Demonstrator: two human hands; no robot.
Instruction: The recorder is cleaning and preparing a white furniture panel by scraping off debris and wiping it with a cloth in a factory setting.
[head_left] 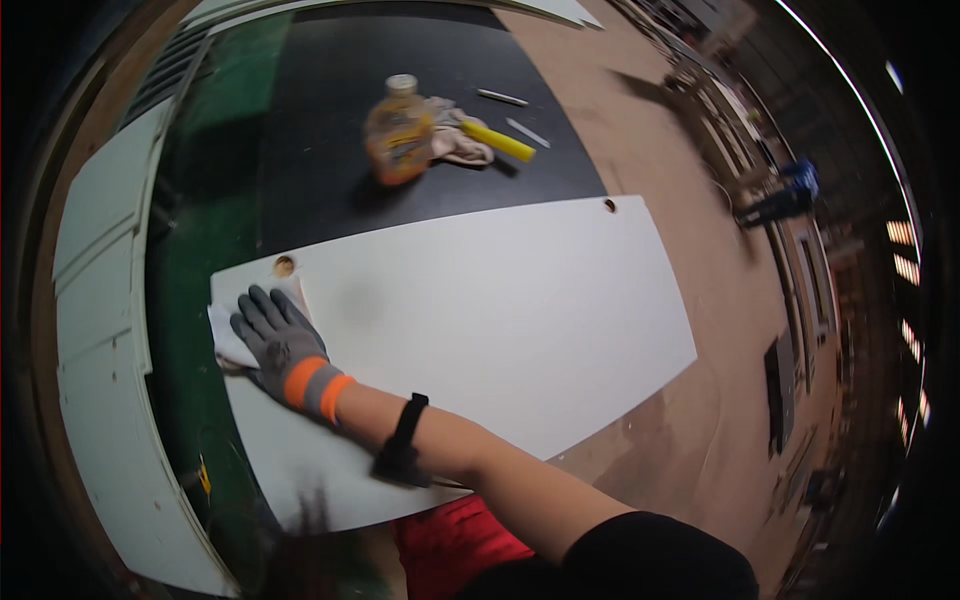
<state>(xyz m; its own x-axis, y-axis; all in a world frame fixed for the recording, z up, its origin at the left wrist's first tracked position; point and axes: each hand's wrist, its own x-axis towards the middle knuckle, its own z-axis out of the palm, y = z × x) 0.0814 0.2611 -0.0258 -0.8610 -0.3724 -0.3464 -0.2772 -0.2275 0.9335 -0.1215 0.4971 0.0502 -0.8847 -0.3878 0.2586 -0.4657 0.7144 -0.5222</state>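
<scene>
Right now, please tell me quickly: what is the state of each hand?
Left hand: not in view.
Right hand: gloved, fingers spread open, pressing flat on a white cloth at the corner of the white panel; not gripping.

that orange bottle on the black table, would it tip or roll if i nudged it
The orange bottle stands upright and looks taller than wide, so a nudge near its cap would probably tip it. Its body looks rounded, so once down it might roll. The crumpled rag right beside it would likely stop it on that side. How full it is cannot be told.

Dark workbench (300, 120), white panel (480, 320), bottle (398, 135), rag (455, 140)
</scene>
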